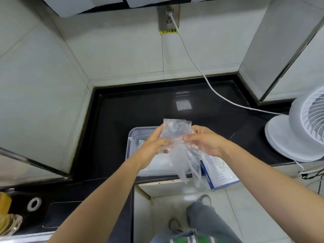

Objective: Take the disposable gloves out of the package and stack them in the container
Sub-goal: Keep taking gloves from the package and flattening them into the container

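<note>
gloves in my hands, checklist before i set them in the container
1. Gloves held by left hand and right hand: ok.
2. Gloves above the container: ok.
3. Gloves flat for stacking: not ok, lower end hangs crumpled.
4. Room inside container: cannot tell, hands hide it.
5. Package clear of the drop path: ok, it lies right of the container.

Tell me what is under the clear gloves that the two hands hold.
Below the gloves stands the container on the counter, and the blue-white package lies under their hanging end. The left hand, right hand and gloves cover most of the container's inside, so its contents are hidden.
</note>
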Action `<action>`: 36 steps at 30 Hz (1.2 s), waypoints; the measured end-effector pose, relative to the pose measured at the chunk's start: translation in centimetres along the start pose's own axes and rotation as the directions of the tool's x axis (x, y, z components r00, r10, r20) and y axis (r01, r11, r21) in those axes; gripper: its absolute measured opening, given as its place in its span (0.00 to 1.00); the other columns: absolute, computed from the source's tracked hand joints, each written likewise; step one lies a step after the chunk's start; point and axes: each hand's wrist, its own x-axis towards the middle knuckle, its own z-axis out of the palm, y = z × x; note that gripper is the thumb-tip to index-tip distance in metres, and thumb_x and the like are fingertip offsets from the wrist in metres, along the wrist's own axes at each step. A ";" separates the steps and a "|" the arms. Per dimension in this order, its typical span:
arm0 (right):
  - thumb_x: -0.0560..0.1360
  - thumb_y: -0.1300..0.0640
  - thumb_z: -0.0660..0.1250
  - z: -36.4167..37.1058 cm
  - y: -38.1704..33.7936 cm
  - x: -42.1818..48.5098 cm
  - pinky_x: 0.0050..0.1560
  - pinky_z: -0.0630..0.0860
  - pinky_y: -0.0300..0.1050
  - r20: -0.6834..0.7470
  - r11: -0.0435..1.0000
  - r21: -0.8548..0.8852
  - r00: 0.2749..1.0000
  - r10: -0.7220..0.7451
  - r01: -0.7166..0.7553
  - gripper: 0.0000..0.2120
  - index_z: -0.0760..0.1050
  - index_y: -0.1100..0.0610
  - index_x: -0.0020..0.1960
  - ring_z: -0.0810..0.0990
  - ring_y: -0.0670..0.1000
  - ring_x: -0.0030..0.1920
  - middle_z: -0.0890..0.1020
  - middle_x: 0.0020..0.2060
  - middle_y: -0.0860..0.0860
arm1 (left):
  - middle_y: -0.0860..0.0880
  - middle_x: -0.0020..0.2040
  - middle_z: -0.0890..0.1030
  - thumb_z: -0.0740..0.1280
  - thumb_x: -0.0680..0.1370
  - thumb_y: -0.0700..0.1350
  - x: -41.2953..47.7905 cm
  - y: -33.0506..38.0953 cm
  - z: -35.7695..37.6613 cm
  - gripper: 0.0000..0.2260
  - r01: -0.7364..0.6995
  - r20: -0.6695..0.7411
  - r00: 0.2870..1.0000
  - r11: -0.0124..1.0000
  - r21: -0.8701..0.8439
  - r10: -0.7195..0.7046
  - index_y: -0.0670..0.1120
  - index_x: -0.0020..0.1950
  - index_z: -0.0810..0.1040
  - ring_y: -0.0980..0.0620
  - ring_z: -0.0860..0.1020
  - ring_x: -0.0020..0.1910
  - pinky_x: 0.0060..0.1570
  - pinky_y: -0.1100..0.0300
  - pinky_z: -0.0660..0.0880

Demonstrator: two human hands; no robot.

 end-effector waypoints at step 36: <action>0.80 0.51 0.65 5.8 6.0 6.6 0.64 0.72 0.50 -0.062 0.319 -0.940 0.982 0.179 -0.118 0.35 0.50 0.48 0.80 0.73 0.59 0.66 0.67 0.70 0.56 | 0.38 0.59 0.77 0.57 0.82 0.37 3.8 -4.4 -1.6 0.17 0.456 -0.539 0.842 0.542 0.706 -0.005 0.38 0.71 0.63 0.39 0.78 0.56 0.48 0.52 0.73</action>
